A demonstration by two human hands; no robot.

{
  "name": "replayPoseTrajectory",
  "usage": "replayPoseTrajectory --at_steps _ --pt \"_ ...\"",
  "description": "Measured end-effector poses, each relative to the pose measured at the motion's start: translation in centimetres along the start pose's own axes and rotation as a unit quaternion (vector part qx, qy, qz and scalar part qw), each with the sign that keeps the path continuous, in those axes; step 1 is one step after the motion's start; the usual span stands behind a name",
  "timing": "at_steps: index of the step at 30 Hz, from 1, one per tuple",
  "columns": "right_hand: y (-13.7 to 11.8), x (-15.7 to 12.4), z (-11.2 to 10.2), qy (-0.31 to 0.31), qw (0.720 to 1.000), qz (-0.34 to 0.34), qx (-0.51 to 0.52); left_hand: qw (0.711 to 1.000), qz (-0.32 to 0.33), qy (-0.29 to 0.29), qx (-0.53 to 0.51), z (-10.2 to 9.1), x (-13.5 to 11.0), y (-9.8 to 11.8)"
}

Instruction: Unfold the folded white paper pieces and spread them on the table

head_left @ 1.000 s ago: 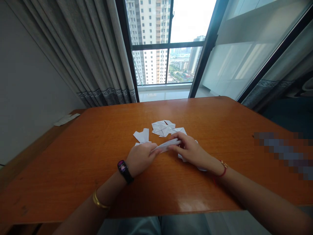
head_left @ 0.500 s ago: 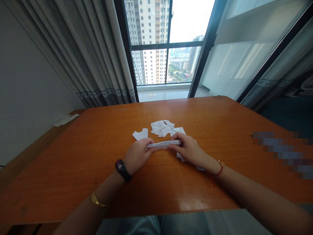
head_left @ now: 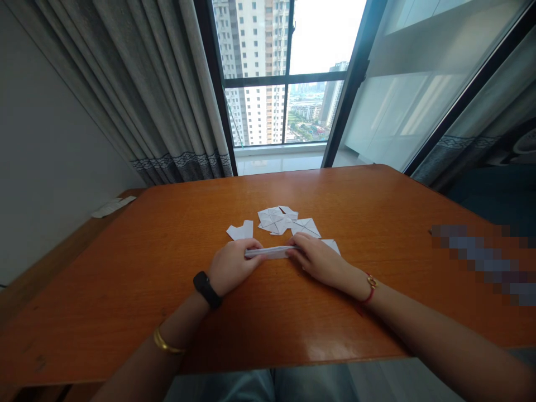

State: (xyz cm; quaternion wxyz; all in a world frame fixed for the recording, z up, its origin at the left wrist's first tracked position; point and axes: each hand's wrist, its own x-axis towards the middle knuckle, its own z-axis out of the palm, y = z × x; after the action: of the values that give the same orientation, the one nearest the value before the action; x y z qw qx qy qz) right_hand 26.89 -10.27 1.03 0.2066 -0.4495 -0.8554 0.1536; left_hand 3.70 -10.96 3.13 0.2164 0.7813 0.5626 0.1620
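Note:
A narrow folded strip of white paper [head_left: 270,252] lies flat on the orange-brown wooden table [head_left: 167,312], held between both hands. My left hand [head_left: 231,265], with a dark watch on its wrist, pinches the strip's left end with closed fingers. My right hand [head_left: 320,260], with a red cord bracelet, presses fingers on the strip's right end. Just behind the hands lie folded white paper pieces: a creased cluster [head_left: 276,219], a square with diagonal creases [head_left: 306,227] and a notched piece [head_left: 240,230]. Another white piece [head_left: 333,244] shows behind my right hand.
A slip of paper [head_left: 112,206] lies on a ledge at the far left. Grey curtains [head_left: 159,89] and a tall window [head_left: 285,72] stand behind the table. A blurred patch [head_left: 481,262] covers part of the table's right side.
The paper strip has gone from raised and tilted to lying flat on the table. Both hands lowered and shifted slightly left with it, uncovering the paper pieces behind my right hand.

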Motion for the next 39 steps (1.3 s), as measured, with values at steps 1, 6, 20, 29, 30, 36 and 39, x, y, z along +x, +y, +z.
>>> replayPoseTrajectory --at_steps 1,6,20,29,30,36,39 --pt "0.1 0.0 -0.1 0.004 1.0 -0.002 -0.008 1.0 0.003 -0.009 -0.018 -0.1 0.1 -0.1" --pt "-0.2 0.0 -0.1 0.055 0.992 -0.044 -0.104 0.999 0.039 0.015 0.027 0.1 0.1 0.1" --pt "13.8 6.1 -10.9 0.027 0.959 0.217 -0.182 0.989 0.08 0.122 -0.037 0.5 -0.4 1.0" --pt "22.1 9.0 -9.4 0.084 0.941 0.23 -0.235 0.994 0.089 0.064 0.03 0.9 -0.6 0.9" --pt "22.4 9.0 -9.0 0.094 0.939 0.221 -0.245 0.993 0.091 0.06 0.034 0.9 -0.7 1.0" --pt "22.5 8.1 -7.3 0.129 0.929 0.242 -0.248 0.992 0.108 0.047 0.048 1.0 -0.9 1.2" --pt "19.9 7.9 -7.2 0.187 0.915 0.242 -0.264 0.992 0.111 0.047 0.045 1.1 -0.8 1.1"
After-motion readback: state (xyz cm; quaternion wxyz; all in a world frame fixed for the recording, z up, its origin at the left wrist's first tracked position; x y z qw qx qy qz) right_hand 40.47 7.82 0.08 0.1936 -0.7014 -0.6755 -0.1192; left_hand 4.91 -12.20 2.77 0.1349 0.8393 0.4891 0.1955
